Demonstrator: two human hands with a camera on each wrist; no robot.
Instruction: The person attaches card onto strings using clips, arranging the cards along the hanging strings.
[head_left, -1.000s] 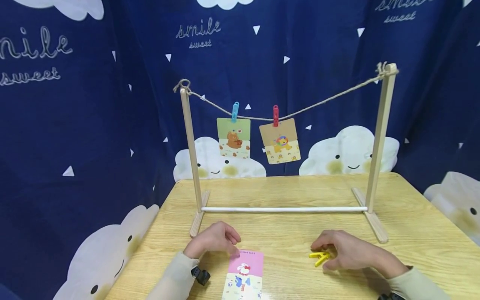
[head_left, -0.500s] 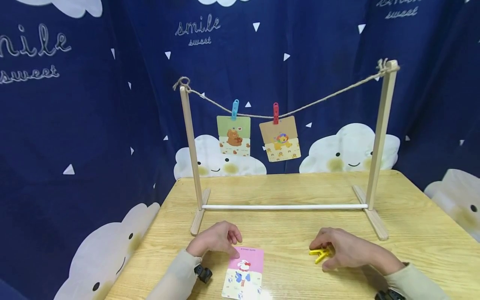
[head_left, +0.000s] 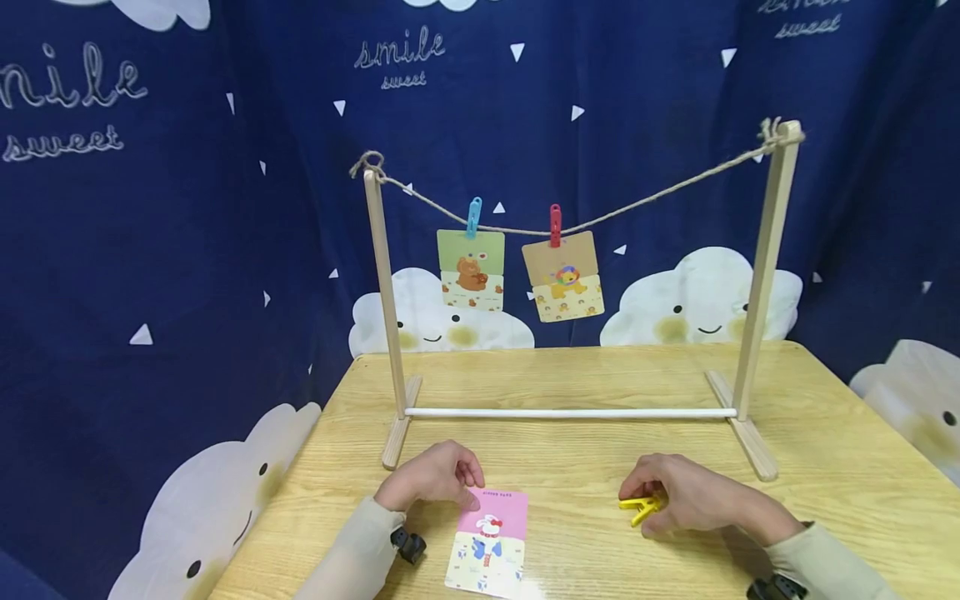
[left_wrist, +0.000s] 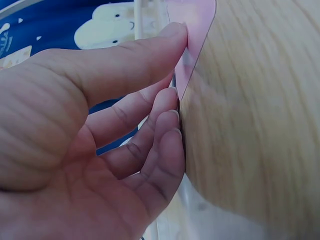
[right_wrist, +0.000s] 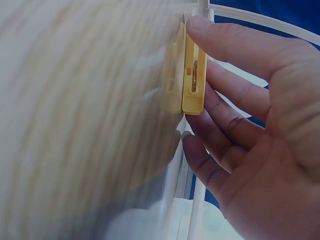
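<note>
Yellow clothespin (head_left: pixel 639 507) (in right hand (head_left: pixel 686 496))

A: Head view looks forward and slightly down from the person's seat, wide, taking in the light wooden table (head_left: pixel 825 467) and the wooden clothesline rack with twine (head_left: pixel 757 283) against the navy cloud-print curtain (head_left: pixel 150 250).

B: Wrist views?

A: Very close, rolled sideways. Left wrist camera looks past the left hand (left_wrist: pixel 90 150) at the pink picture card (left_wrist: pixel 192 45); right wrist camera past the right hand (right_wrist: pixel 250 135) at the yellow plastic clothespin (right_wrist: pixel 192 75).

B: Overlap?

A: Head view also shows both hands, card, clothespin and tabletop.
</note>
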